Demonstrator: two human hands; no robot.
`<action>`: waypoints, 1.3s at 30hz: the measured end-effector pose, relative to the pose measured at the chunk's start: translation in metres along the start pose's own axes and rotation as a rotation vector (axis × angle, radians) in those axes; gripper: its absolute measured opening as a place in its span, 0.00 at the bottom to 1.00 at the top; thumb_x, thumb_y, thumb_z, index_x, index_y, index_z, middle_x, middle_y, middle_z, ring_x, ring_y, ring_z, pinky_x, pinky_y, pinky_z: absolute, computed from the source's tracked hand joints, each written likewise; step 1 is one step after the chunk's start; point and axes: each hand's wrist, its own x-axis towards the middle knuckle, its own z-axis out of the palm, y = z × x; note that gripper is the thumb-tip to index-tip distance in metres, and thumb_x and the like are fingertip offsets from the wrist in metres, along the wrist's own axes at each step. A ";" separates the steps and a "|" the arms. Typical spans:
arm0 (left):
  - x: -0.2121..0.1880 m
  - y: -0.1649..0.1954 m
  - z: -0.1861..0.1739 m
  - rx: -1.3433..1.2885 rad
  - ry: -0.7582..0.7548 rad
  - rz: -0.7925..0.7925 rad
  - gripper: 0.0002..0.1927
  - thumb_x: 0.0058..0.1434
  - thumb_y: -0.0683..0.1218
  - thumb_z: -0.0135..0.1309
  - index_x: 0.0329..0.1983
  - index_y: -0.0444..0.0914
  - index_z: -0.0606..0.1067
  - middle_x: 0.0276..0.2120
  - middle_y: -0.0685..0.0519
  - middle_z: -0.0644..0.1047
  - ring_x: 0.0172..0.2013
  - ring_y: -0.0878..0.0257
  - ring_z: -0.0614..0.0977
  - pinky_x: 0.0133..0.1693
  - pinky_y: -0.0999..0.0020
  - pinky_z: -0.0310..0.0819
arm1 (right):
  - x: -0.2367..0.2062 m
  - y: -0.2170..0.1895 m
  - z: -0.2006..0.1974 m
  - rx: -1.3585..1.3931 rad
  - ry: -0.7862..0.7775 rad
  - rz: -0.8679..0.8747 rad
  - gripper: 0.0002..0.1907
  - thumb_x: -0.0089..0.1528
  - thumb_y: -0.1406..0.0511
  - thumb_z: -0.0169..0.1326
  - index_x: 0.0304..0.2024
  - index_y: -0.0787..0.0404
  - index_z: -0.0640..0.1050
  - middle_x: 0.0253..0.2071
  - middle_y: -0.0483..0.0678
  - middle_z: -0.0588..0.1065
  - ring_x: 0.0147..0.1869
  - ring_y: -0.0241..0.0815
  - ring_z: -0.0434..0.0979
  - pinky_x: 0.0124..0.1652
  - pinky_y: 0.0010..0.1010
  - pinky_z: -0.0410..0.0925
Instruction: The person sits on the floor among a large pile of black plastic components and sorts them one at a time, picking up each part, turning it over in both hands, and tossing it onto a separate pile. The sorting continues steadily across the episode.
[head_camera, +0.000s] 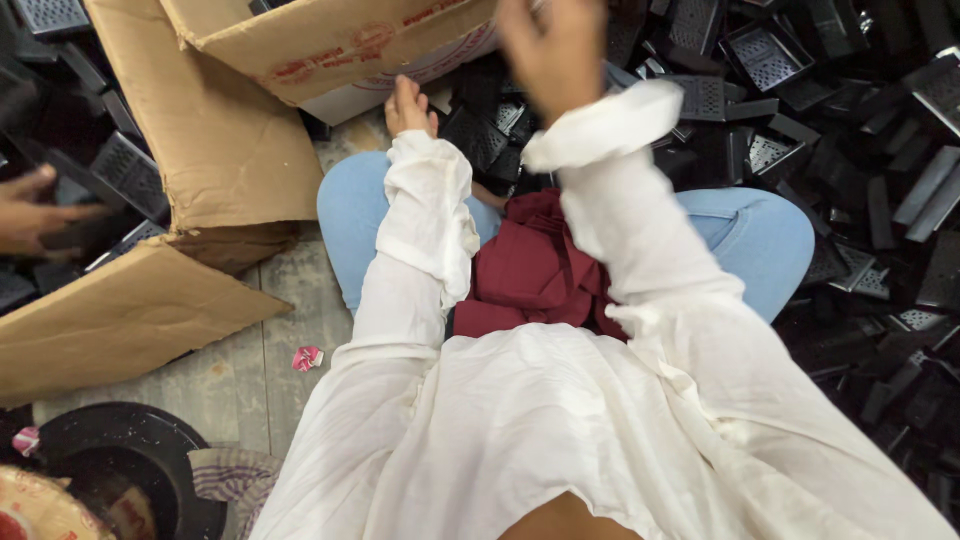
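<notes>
Hands: left beside perforated black plastic parts.

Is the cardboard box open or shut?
Open: the cardboard box has its flaps spread outward, one lying flat on the floor.

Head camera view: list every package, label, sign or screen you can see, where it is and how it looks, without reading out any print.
Cardboard box: top centre, ahead of the person's knees, brown, with red print and a white side panel.
Flattened cardboard: left, on the floor, brown, creased flaps.
Small wrapper: on the floor beside the left sleeve, crumpled, pink and white.
No signs or screens show.
</notes>
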 end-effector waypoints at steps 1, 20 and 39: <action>0.001 -0.001 0.004 -0.001 0.032 0.076 0.37 0.60 0.66 0.53 0.64 0.39 0.69 0.60 0.48 0.74 0.56 0.56 0.75 0.49 0.59 0.71 | -0.020 0.000 0.018 0.026 -0.116 0.031 0.07 0.64 0.67 0.63 0.35 0.64 0.78 0.35 0.57 0.78 0.41 0.56 0.80 0.41 0.46 0.72; -0.014 -0.030 0.027 0.525 -0.015 0.251 0.42 0.52 0.60 0.71 0.54 0.22 0.71 0.48 0.37 0.80 0.49 0.53 0.82 0.55 0.61 0.74 | -0.096 0.028 0.043 -0.239 -0.347 0.469 0.18 0.54 0.58 0.69 0.33 0.65 0.81 0.35 0.59 0.80 0.39 0.62 0.82 0.39 0.46 0.73; -0.034 -0.002 0.031 -0.112 -0.282 0.374 0.21 0.59 0.50 0.66 0.46 0.32 0.73 0.30 0.51 0.78 0.27 0.62 0.79 0.31 0.68 0.75 | -0.074 0.043 0.002 -0.121 -0.270 0.276 0.05 0.59 0.69 0.62 0.37 0.65 0.84 0.36 0.58 0.81 0.40 0.55 0.83 0.42 0.43 0.75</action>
